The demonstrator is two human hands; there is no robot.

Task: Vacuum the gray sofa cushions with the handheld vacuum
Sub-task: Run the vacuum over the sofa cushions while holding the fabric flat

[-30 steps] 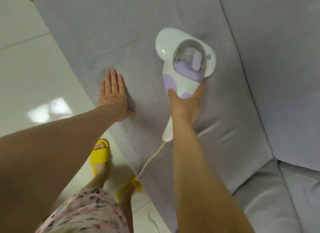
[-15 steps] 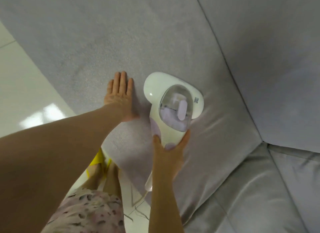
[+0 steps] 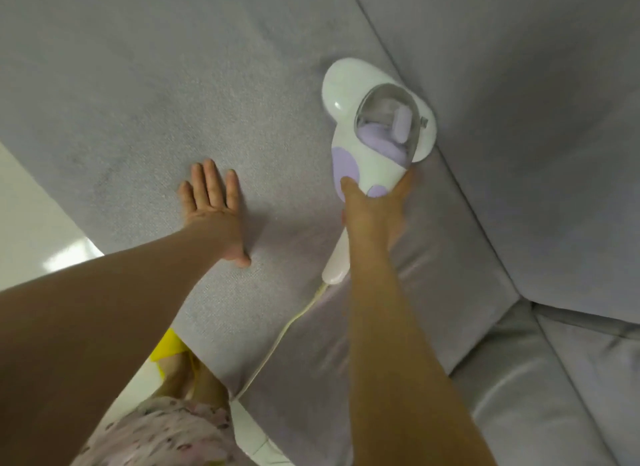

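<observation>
Our right hand (image 3: 375, 209) keeps its grip closed around the handle of the white and lilac handheld vacuum (image 3: 374, 129). The vacuum lies on the gray seat cushion (image 3: 138, 101), its head just beside the back cushion (image 3: 536, 84). Our left hand (image 3: 214, 209) presses flat on the same seat, grip released. The cord (image 3: 277, 341) goes over the front edge.

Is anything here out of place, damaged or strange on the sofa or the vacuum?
Nothing stands out. The vacuum rests on the cushion, the right hand grips it, and the left hand presses flat beside it. The cushion is only creased near the right hand.
</observation>
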